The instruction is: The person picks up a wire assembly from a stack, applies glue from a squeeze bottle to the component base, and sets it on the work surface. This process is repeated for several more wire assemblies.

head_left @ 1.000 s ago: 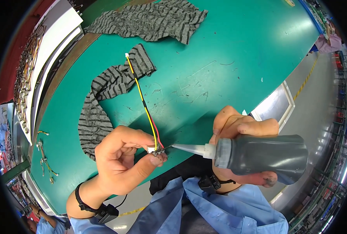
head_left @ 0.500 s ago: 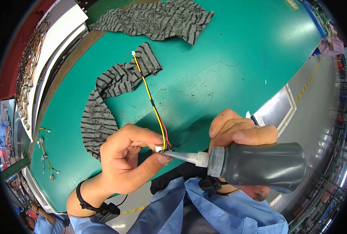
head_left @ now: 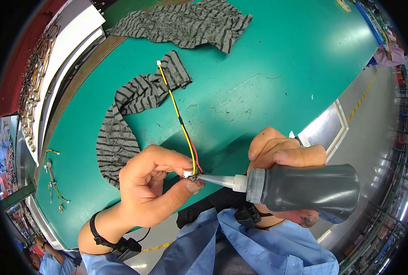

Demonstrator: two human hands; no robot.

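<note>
Between thumb and index finger, my left hand (head_left: 153, 185) pinches a small round silvery part (head_left: 188, 173), closed on it. From that part a yellow, black and red wire lead (head_left: 181, 120) runs up to a white plug (head_left: 158, 62) at its far end. Wrapped round a dark grey squeeze bottle (head_left: 311, 190), my right hand (head_left: 284, 151) holds it on its side. The bottle's narrow nozzle (head_left: 215, 180) points left, its tip at the part beside my left fingertips. The bottle hides some of my right fingers.
Two grey-and-black striped cloth pieces (head_left: 117, 137) lie on the green table (head_left: 259, 91), one tube-shaped. At the left edge rests another wired part (head_left: 52, 183). White trays (head_left: 62, 59) with many wired parts stand at the far left. Another person (head_left: 55, 263) is at lower left.
The bottle has shifted slightly right and tilted a little, and its nozzle tip has moved from the near side of the part to its right side. My left hand keeps its pinch.
</note>
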